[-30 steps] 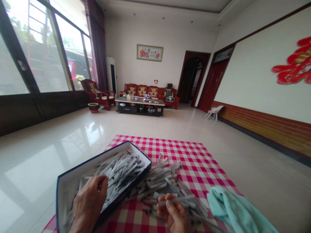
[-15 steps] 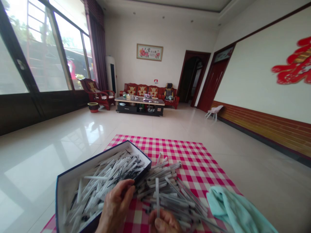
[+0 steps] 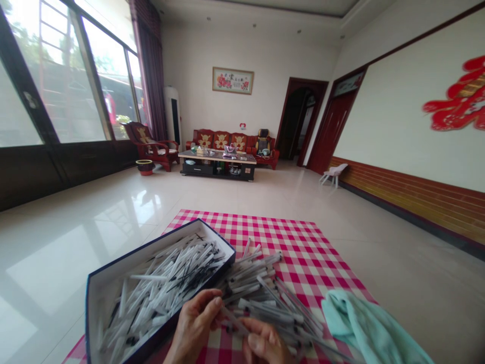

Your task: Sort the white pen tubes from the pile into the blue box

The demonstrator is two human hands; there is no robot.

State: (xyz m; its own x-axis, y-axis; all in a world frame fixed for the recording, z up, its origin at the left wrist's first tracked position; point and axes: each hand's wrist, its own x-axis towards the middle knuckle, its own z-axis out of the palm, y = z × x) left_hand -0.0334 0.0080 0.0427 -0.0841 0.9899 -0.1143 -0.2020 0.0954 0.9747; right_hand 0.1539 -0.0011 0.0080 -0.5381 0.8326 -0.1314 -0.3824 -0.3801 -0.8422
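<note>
- Since half a second ago, the tube (image 3: pixel 235 322) has been tipped from upright to a slant, and its upper left end has been met by the left hand (image 3: pixel 200 321), which was then apart from it.
- The tube is now held between both hands, above the cloth and just right of the box: one end is pinched by the left fingertips, the other is gripped between the thumb and fingers of the right hand (image 3: pixel 265 343).
- The box, the pile and the towel are seen lying as before.
- The surface is covered by a pink-and-white checked cloth (image 3: pixel 295 240); on its right side a pale green towel (image 3: pixel 352 316) is crumpled.
- Beyond it, a pale glossy floor (image 3: pixel 273 197) is seen, with a coffee table (image 3: pixel 202 170), a red sofa (image 3: pixel 273 158), an armchair (image 3: pixel 166 154) and a pot (image 3: pixel 145 169); the left side is lined with windows (image 3: pixel 91 91).
- The box (image 3: pixel 92 313), blue-edged and white inside, is set aslant on the cloth and filled with loose white tubes and thin dark rods.
- Beside it, a pile (image 3: pixel 261 283) of similar tubes, some dark-tipped, is spread on the cloth.
</note>
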